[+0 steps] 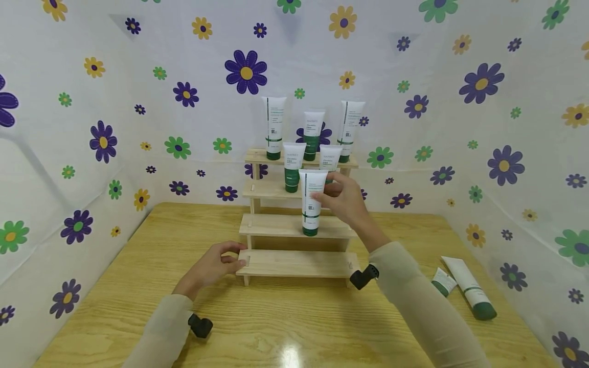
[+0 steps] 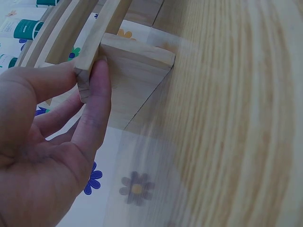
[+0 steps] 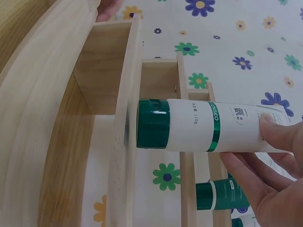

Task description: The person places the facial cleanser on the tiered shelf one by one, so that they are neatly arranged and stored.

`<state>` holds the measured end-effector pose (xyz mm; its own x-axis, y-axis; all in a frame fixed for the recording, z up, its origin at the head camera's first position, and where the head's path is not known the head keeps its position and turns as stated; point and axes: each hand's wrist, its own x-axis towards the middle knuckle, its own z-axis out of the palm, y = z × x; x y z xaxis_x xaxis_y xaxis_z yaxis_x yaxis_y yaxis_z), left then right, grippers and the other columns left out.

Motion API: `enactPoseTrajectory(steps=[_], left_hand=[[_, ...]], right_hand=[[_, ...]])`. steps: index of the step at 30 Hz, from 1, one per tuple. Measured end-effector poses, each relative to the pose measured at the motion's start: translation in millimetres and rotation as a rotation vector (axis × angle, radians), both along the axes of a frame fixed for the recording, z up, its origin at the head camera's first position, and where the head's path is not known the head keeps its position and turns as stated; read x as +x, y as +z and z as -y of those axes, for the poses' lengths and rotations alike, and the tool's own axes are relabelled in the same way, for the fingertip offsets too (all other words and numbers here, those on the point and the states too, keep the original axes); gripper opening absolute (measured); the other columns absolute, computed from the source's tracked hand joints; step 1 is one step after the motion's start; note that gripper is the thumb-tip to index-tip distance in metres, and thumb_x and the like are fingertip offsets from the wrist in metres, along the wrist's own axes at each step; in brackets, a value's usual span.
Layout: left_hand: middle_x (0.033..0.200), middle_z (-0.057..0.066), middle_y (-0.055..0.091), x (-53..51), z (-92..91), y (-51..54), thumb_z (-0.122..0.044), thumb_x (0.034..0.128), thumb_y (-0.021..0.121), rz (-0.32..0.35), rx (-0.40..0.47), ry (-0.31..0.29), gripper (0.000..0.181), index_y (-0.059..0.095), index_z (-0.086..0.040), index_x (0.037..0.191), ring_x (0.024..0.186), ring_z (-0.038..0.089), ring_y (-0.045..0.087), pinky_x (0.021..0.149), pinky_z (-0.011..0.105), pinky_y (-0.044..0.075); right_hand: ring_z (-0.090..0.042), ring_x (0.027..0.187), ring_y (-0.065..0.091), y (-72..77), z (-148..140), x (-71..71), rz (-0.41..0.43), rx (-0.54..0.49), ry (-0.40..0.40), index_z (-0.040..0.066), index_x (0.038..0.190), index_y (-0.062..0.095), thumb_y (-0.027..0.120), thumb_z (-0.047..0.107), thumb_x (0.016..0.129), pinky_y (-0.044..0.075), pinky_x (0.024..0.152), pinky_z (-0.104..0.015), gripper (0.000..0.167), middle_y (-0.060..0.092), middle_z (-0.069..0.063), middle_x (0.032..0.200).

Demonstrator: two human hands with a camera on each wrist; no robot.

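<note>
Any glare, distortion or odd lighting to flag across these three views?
Head view: the tabletop shows a bright glare patch at the bottom edge; left wrist view: dimmer, with a printed flower looking faded and overlaid on wood grain, like ghosting; right wrist view: the nearest shelf board appears bowed, probably lens distortion.

I am counting four larger tubes (image 1: 313,220), four smaller tubes (image 1: 293,163), one stand (image 1: 276,225) with four shelves (image 1: 296,261), one table (image 1: 253,317), two wrist cameras (image 1: 362,277), one left hand (image 1: 213,266) and one right hand (image 1: 346,202), both mine.
</note>
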<state>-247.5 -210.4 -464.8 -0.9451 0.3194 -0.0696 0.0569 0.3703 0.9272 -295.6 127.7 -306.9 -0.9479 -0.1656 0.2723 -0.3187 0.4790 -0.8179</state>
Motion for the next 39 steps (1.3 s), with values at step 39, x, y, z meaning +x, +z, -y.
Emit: enactPoseTrajectory(steps=[39], left_hand=[[0.139, 0.022, 0.057, 1.9, -1.0, 2.7, -0.017, 0.1014, 0.068, -0.012, 0.023, -0.023, 0.048, 0.053, -0.002, 0.144, 0.104, 0.017, 0.068, 0.084, 0.029, 0.059]], right_hand=[[-0.033, 0.105, 0.073, -27.0, 45.7, -1.9, -0.200, -0.052, 0.013, 0.010, 0.133, 0.062, 0.077, 0.018, 0.095, 0.059, 0.096, -0.047, 0.042, 0.075, -0.018, 0.118]])
